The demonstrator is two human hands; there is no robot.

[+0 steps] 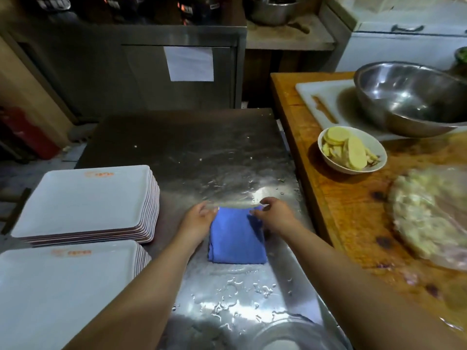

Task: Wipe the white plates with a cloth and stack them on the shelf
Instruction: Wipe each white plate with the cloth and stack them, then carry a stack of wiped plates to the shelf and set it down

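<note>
A folded blue cloth (236, 238) lies on the wet steel counter (202, 157). My left hand (198, 218) holds the cloth's far left corner. My right hand (274, 214) pinches its far right corner with curled fingers. Two stacks of white rectangular plates with an orange logo stand at the left: a far stack (86, 203) and a near stack (63, 286).
A wooden table (348, 218) at the right carries a white bowl of sliced food (352, 150), a large steel bowl (414, 97) on a white cutting board (323, 97), and a wrapped dish (429, 218). A steel bowl rim (283, 332) shows at the bottom. Water drops cover the near counter.
</note>
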